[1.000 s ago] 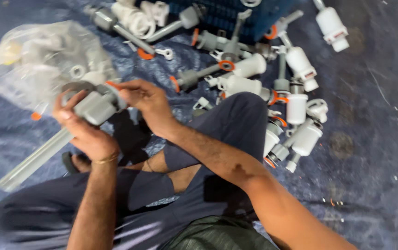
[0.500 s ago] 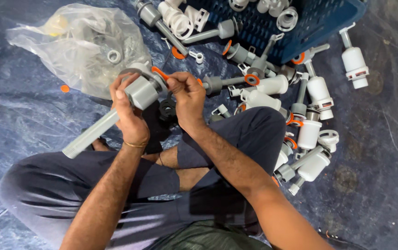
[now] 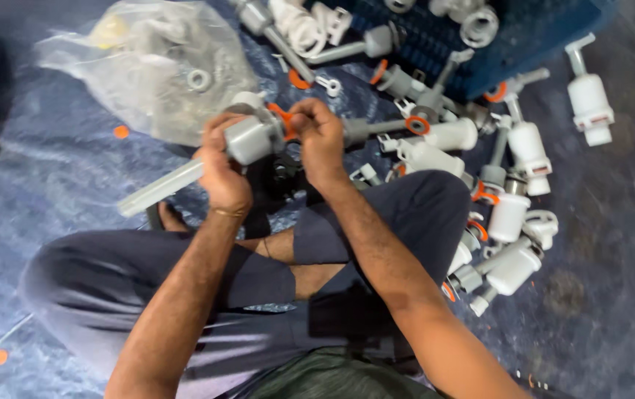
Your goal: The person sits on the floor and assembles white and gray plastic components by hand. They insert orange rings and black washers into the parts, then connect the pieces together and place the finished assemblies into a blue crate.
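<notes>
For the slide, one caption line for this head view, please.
Seated person's left hand grips a grey pipe assembly while right hand pinches its orange ring, finished parts alongside.

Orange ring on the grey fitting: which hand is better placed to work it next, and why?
Probably the right hand: its fingers already pinch the orange ring, while the left hand is wrapped around the grey fitting, steadying it.

Smooth matt grey plastic pipe fitting (image 3: 247, 140) in my left hand (image 3: 223, 174), glossy orange plastic ring (image 3: 282, 118) under my right fingers (image 3: 310, 118); crinkled clear plastic bag (image 3: 148, 66) upper left; dark cloth trousers (image 3: 184, 281).
</notes>
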